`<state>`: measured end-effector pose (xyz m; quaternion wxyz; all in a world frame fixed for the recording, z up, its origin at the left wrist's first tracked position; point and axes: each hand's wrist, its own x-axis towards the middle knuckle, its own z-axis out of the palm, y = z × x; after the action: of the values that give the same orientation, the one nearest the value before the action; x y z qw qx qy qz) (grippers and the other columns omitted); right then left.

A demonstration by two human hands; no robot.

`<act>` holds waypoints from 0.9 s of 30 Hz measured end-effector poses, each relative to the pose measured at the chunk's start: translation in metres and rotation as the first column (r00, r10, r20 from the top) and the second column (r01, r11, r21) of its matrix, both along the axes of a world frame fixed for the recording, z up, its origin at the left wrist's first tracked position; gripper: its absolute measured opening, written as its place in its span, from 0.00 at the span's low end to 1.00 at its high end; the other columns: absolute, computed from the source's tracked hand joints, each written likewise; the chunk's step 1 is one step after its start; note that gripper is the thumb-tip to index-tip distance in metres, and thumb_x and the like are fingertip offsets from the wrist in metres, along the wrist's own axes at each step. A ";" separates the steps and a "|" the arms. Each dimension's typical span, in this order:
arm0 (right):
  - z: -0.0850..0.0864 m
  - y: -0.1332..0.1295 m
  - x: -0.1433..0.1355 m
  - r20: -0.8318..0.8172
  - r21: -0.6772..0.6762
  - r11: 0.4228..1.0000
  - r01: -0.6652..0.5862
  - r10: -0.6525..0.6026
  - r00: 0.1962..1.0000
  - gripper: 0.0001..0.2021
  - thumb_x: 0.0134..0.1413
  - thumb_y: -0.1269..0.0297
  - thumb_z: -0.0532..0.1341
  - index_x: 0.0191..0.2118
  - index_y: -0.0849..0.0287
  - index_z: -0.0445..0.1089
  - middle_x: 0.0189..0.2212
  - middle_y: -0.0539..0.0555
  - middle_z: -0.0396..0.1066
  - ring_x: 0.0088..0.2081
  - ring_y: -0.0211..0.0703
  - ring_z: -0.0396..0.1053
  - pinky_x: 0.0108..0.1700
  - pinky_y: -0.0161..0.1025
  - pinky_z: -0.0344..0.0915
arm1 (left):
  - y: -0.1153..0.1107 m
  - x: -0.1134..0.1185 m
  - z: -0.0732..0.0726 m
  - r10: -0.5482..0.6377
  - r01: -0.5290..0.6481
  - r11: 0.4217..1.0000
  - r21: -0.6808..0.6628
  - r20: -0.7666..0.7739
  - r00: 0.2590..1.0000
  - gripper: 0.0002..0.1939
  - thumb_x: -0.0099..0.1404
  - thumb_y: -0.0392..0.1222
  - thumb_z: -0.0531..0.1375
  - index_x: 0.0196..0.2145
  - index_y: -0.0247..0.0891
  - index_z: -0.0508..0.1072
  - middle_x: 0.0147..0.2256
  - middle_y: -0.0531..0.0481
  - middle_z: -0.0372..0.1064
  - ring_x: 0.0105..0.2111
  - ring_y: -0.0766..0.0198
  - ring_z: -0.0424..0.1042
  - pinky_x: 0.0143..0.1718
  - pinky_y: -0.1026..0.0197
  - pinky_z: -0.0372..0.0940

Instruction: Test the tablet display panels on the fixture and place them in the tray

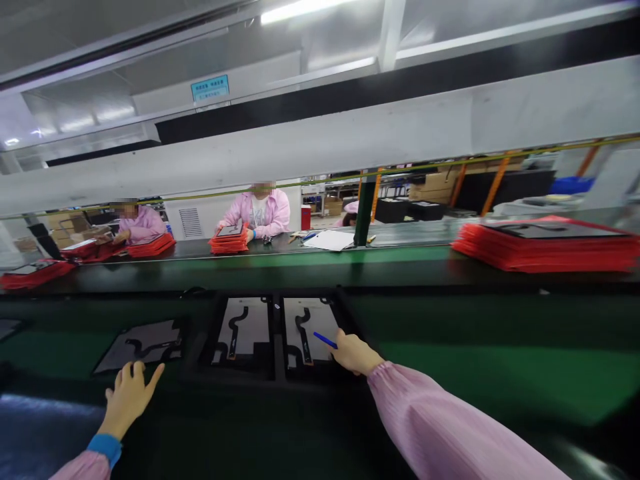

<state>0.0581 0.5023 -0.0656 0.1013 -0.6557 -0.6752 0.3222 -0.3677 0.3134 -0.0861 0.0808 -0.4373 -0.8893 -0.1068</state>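
Right hand (354, 353) grips one blue pen (325, 341) over two panels (309, 329); left hand (129, 397) lies open.

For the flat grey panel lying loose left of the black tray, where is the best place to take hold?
Probably the near edge of the grey panel, approached from the person's side. It lies flat with that edge facing the left hand, whose fingertips reach it. The right hand holds a blue pen.
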 end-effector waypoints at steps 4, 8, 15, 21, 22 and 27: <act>0.011 -0.001 -0.009 0.042 -0.045 0.999 0.020 -0.018 0.999 0.12 0.63 0.62 0.58 0.46 0.65 0.66 0.39 0.56 0.70 0.29 0.36 0.70 0.29 0.35 0.69 | 0.022 0.024 0.015 -0.101 0.102 0.994 0.048 -0.021 0.995 0.25 0.66 0.50 0.42 0.46 0.29 0.68 0.52 0.29 0.62 0.50 0.35 0.65 0.47 0.35 0.62; 0.021 0.005 -0.010 -0.041 -0.101 0.994 0.043 -0.048 0.998 0.12 0.65 0.58 0.56 0.43 0.64 0.66 0.31 0.50 0.68 0.22 0.30 0.64 0.22 0.30 0.62 | 0.065 0.079 0.031 -0.420 0.422 0.907 -0.003 0.078 0.904 0.20 0.68 0.53 0.46 0.46 0.43 0.70 0.52 0.46 0.68 0.53 0.56 0.66 0.56 0.57 0.58; 0.031 0.010 -0.008 -0.269 -0.247 0.963 0.108 -0.175 0.947 0.13 0.66 0.56 0.55 0.42 0.63 0.65 0.25 0.45 0.63 0.17 0.26 0.55 0.16 0.26 0.53 | 0.152 0.139 0.023 -0.054 0.083 0.989 -0.126 0.220 0.974 0.49 0.57 0.69 0.51 0.63 0.27 0.54 0.62 0.18 0.48 0.57 0.18 0.53 0.44 0.23 0.56; 0.029 0.011 -0.016 -0.348 -0.324 0.937 0.129 -0.245 0.905 0.12 0.65 0.58 0.56 0.44 0.63 0.66 0.28 0.47 0.65 0.20 0.28 0.60 0.19 0.26 0.58 | 0.156 0.117 0.020 0.117 -0.094 0.990 -0.103 0.236 0.965 0.43 0.62 0.63 0.50 0.63 0.25 0.52 0.58 0.17 0.52 0.58 0.24 0.52 0.45 0.26 0.56; 0.027 0.012 -0.017 -0.356 -0.332 0.934 0.128 -0.250 0.900 0.12 0.65 0.58 0.57 0.44 0.63 0.66 0.29 0.47 0.66 0.21 0.28 0.60 0.19 0.26 0.59 | 0.156 0.111 0.021 0.129 -0.106 0.989 -0.105 0.246 0.961 0.43 0.61 0.63 0.52 0.62 0.27 0.53 0.58 0.19 0.53 0.58 0.25 0.53 0.46 0.27 0.56; 0.020 0.019 -0.026 -0.400 -0.360 0.927 0.105 -0.255 0.880 0.11 0.65 0.59 0.58 0.44 0.63 0.66 0.30 0.47 0.66 0.22 0.29 0.62 0.20 0.27 0.61 | 0.157 0.073 0.029 0.164 -0.139 0.985 -0.098 0.329 0.930 0.32 0.63 0.61 0.57 0.56 0.35 0.63 0.54 0.37 0.64 0.52 0.47 0.66 0.49 0.42 0.63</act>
<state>0.0322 0.5210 -0.0451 0.1707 -0.6342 -0.5068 0.5584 -0.2942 0.4707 -0.0568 -0.0802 -0.3456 -0.9243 -0.1406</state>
